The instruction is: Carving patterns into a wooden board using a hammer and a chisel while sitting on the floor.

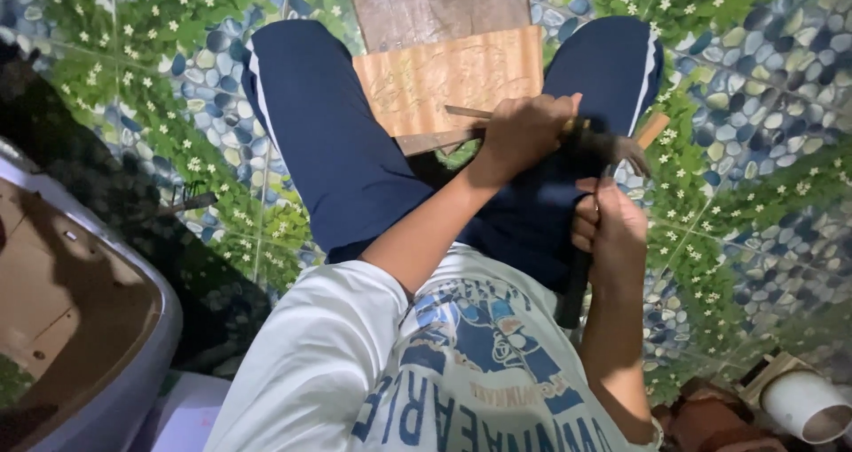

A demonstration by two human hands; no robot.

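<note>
Person seated on the tiled floor (763, 106), legs apart, head cam looking straight down over the lap. Left hand (524, 132) has its grip pressed tight round a thin wooden stick (466, 112), holding it across the body above the thighs so the free end points out to the left and stays steady. Right hand (612, 226) has its grip wrapped fully round a dark tool handle (575, 297), fist upright; the handle's butt end hangs down toward the shirt, and its top meets the stick just beside the left hand. Looks like a knife or similar set against the stick, but the working end is blurred, can't tell exactly. A tan wooden end (654, 129) shows past the dark patch right of the left hand. Two wooden boards (448, 75) lie flat on the floor between the knees, pale one overlapping the darker one, directly beneath the stick. A grey tub (133, 363) sits at the left edge, a white pipe end (803, 403) at lower right, both well apart from the hands.
</note>
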